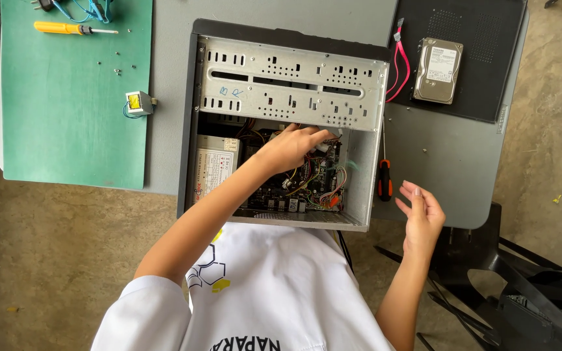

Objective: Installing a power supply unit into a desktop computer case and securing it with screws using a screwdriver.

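Far left on the grey worktop (170, 97): green cutting mat (73, 117) with a yellow-handled screwdriver (66, 28) and a small yellow-and-white transformer (137, 103). Middle: open grey metal computer case (287, 84) lying on its side, silver power supply box (214, 166) at its left. Left hand (292, 148) deep inside, fingers pinched round a pale cable connector (323, 147) above the dark motherboard (300, 185). Looks like mid cable work; probably needs a straight, gentle wiggle. Right: orange-and-black screwdriver (385, 179), right hand (421, 214) open, empty, hovering off the case. Silver hard drive (438, 70) on the black panel (463, 58).
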